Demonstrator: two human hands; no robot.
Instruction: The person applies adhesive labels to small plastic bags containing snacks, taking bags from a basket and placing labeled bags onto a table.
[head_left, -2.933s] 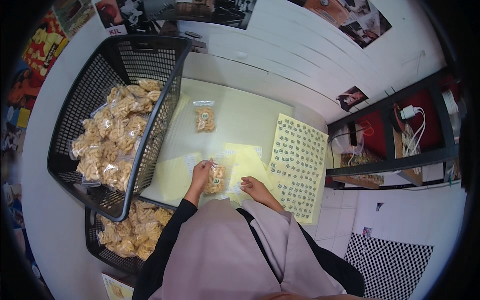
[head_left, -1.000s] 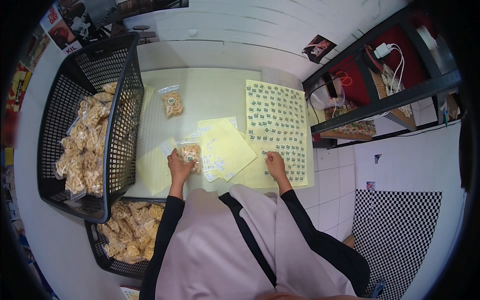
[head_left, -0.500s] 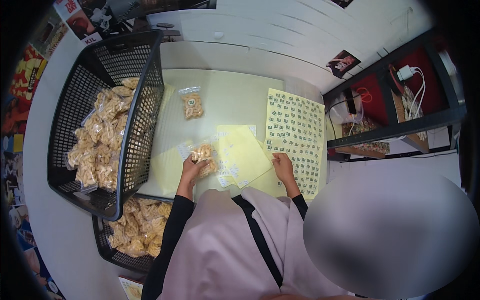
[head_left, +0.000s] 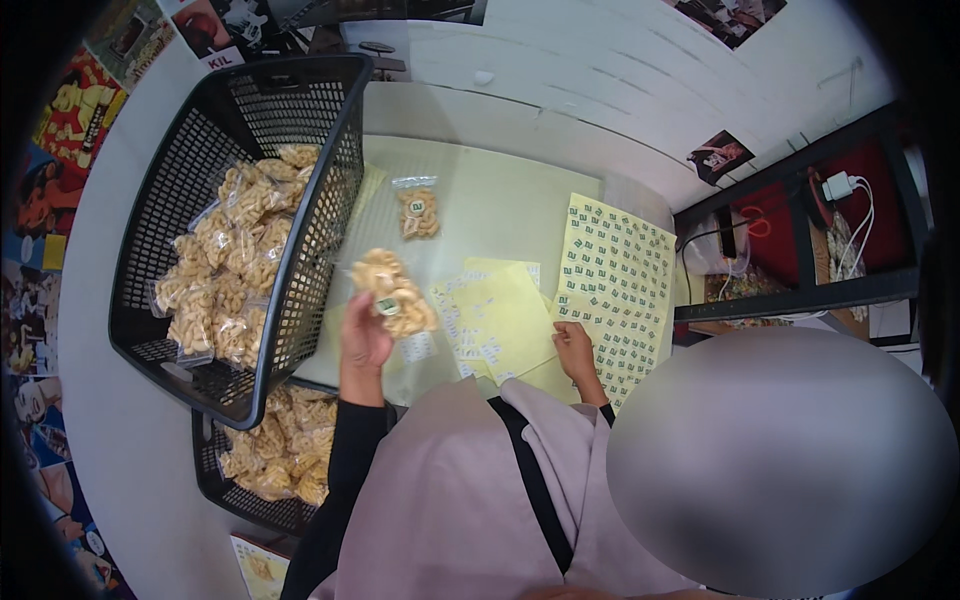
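Observation:
My left hand (head_left: 366,345) grips a clear plastic bag of pale, knobbly snack pieces (head_left: 395,290), raised above the table. A small round sticker shows on the bag. My right hand (head_left: 574,352), fingers curled together, rests by the left edge of the yellow sticker sheet (head_left: 625,250); what its fingertips hold, if anything, is too small to make out. Between my hands lie overlapping yellow backing sheets (head_left: 510,310) with scattered small white labels. Farther back, another filled bag (head_left: 418,212) with a sticker lies flat on the table.
A tilted black plastic basket (head_left: 265,390) full of snack bags stands at the left. Beneath it sits a second dark basket (head_left: 207,450) of similar bags. On the right, a dark-framed shelf (head_left: 790,308) holds a white charger (head_left: 838,186) with cables.
My left hand has lifted the snack bag off the table and tilted it, moving toward the basket. A sticker now shows on the bag. My right hand stays near the sticker sheet.

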